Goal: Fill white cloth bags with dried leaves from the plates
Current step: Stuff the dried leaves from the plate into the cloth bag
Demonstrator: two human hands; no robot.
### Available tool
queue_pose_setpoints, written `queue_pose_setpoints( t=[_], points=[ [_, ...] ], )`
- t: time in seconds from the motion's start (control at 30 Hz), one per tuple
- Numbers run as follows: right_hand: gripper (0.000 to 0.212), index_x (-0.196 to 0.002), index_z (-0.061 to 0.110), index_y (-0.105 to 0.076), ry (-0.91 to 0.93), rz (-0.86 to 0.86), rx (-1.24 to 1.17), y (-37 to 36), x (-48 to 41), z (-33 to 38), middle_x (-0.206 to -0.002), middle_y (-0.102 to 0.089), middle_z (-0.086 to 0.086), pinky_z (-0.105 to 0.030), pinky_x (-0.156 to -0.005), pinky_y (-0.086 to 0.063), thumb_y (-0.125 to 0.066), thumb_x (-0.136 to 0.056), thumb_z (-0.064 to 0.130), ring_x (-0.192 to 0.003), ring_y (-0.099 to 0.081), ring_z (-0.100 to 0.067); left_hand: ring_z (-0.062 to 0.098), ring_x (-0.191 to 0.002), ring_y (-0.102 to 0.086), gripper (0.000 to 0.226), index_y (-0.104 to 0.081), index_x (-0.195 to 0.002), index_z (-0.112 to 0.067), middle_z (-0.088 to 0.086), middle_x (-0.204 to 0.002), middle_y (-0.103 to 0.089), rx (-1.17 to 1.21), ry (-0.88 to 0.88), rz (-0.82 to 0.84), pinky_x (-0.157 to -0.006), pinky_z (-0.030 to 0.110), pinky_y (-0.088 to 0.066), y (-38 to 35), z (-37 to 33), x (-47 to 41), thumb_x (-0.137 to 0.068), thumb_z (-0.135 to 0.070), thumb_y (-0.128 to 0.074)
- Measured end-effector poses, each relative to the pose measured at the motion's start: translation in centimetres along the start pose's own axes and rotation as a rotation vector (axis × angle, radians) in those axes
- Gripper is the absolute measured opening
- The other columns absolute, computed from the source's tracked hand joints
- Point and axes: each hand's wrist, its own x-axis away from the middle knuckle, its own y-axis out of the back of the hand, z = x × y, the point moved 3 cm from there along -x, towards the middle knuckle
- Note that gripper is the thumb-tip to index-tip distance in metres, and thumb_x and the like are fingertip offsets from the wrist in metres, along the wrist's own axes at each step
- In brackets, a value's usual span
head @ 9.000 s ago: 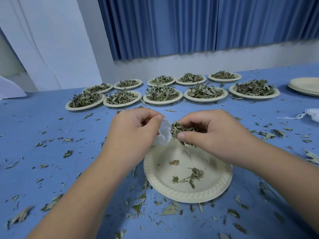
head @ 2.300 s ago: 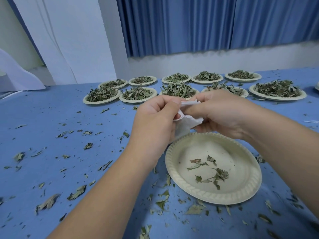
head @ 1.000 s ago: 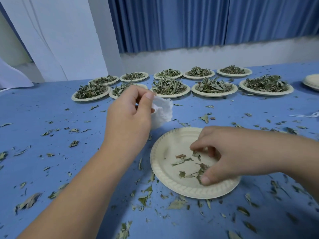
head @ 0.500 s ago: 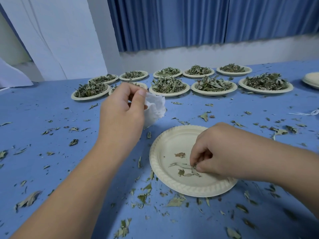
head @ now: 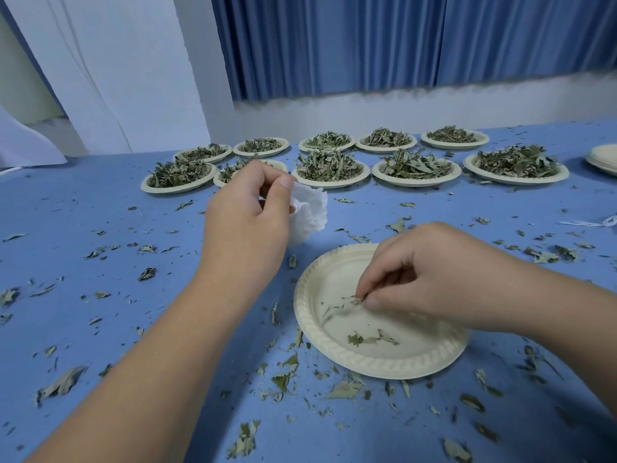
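Observation:
My left hand (head: 245, 225) is raised above the table and pinches a small white cloth bag (head: 309, 212), which bulges to the right of my thumb. A cream paper plate (head: 377, 357) lies on the blue table in front of me with only a few dried leaves (head: 370, 339) left on it. My right hand (head: 430, 279) reaches down into that plate, and its fingertips are pinched on a few leaf scraps near the plate's middle.
Two rows of paper plates heaped with dried leaves (head: 329, 167) stand at the far side of the table. A stack of bare plates (head: 604, 158) sits at the far right, with a white string (head: 597, 222) nearby. Leaf bits litter the blue table (head: 100, 262).
My right hand left the bag's mouth and dropped into the near plate, where its fingers closed on leaf scraps. My left hand kept the bag and held it up to the left.

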Motion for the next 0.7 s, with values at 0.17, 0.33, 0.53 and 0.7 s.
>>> queue_pose_setpoints(
  t=[0.17,0.33,0.53,0.7],
  points=[
    [0.034,-0.11,0.046,-0.065,-0.027,0.158,0.166,-0.8,0.1,-0.4,-0.093,-0.059,0.025,-0.014,-0.075,-0.046,-0.074,-0.077,0.043,-0.083,-0.054,0.011,-0.007,-0.069,-0.058,0.019,-0.061,-0.081,-0.026,-0.026,-0.069,-0.059,0.004,-0.005,0.006,-0.058,0.007,-0.04,0.0,0.0,0.0,-0.098,-0.024,-0.053],
    [0.072,-0.136,0.054,-0.036,-0.024,0.235,0.225,-1.1,0.2,-0.4,-0.101,-0.042,0.028,-0.021,-0.079,-0.047,-0.072,-0.073,0.057,-0.085,-0.05,0.008,-0.007,-0.067,-0.057,0.018,-0.062,-0.082,-0.025,-0.027,-0.067,-0.058,0.0,-0.007,0.019,-0.057,0.007,-0.039,-0.2,0.0,0.0,-0.098,-0.024,-0.053],
    [0.065,-0.141,0.053,-0.026,0.056,0.344,0.291,-2.3,-0.1,0.2,-0.126,-0.025,0.035,-0.023,-0.097,-0.037,-0.06,-0.086,0.053,-0.111,-0.038,0.006,-0.004,-0.07,-0.059,0.023,-0.059,-0.076,-0.03,-0.026,-0.069,-0.059,-0.011,-0.024,0.034,-0.059,0.008,-0.04,-0.4,-0.1,0.1,-0.097,-0.023,-0.053],
    [0.039,-0.128,0.047,-0.051,0.092,0.308,0.3,-2.5,0.1,0.5,-0.115,-0.036,0.03,-0.024,-0.098,-0.037,-0.058,-0.091,0.041,-0.109,-0.041,0.003,-0.006,-0.07,-0.059,0.022,-0.06,-0.078,-0.031,-0.026,-0.07,-0.06,-0.01,-0.023,0.034,-0.059,0.006,-0.039,-0.3,0.0,0.1,-0.097,-0.023,-0.053]
  ],
)
